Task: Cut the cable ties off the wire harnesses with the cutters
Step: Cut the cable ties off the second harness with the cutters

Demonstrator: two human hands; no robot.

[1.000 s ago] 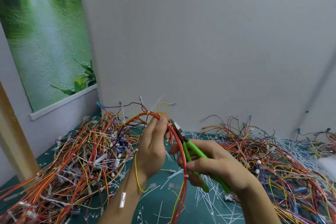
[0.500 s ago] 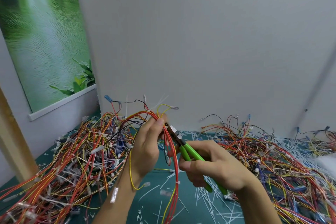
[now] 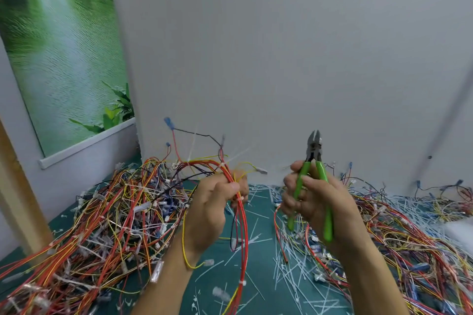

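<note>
My left hand [image 3: 213, 206] grips a red and yellow wire harness [image 3: 242, 225] lifted off the table, its wires arching up and left and hanging down past my wrist. White cable ties [image 3: 195, 147] stick up from the top of the bundle, and one tie [image 3: 240, 199] sits just under my fingers. My right hand [image 3: 313, 198] holds the green-handled cutters [image 3: 314, 161] upright, jaws pointing up and nearly closed. The cutters are well apart from the harness, to its right.
A big tangled heap of wire harnesses [image 3: 102, 225] fills the left of the green table [image 3: 258, 263]; another heap [image 3: 409, 250] covers the right. Cut white tie scraps [image 3: 297, 271] litter the middle. A grey wall [image 3: 281, 59] stands close behind, a wooden post [image 3: 18, 199] at left.
The cutters have pulled away from the harness, moving right and tipping upright. My left hand has lifted the harness a little, and the two hands are now apart.
</note>
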